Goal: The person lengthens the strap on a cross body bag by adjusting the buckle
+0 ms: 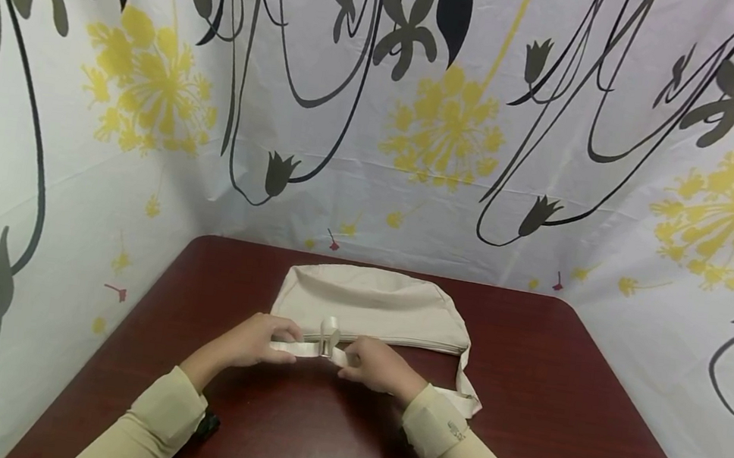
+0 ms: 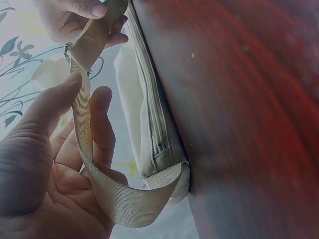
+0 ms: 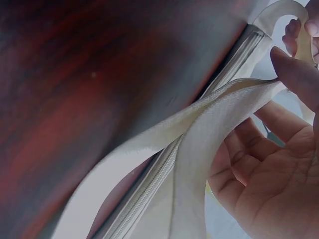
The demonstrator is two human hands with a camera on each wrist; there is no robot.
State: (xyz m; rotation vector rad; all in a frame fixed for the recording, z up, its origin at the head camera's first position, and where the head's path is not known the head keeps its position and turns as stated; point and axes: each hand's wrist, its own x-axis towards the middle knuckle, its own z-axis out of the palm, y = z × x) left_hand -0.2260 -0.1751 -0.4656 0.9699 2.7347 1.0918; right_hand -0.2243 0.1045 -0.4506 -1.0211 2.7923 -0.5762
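Note:
A cream fabric bag (image 1: pixel 372 302) lies on the table, its zipper (image 3: pixel 149 191) running along the side nearest me. Between my hands, just in front of that edge, stretches its cream webbing strap (image 1: pixel 300 349). A slider buckle (image 1: pixel 326 346) sits on this stretch, with a loop of strap standing up from it. My left hand (image 1: pixel 259 339) pinches the strap left of the buckle between thumb and fingers; from there it curves down to the bag's end in the left wrist view. On the buckle's right, my right hand (image 1: pixel 379 366) pinches the strap with thumb and forefinger, other fingers loosely bent.
The dark red wooden table (image 1: pixel 307 435) extends around the bag. More strap (image 1: pixel 466 398) hangs off the bag's right end and lies on the table. A small black object (image 1: pixel 206 425) shows beside the left cuff. Flower-patterned white curtains (image 1: pixel 342 211) surround the table's back and sides.

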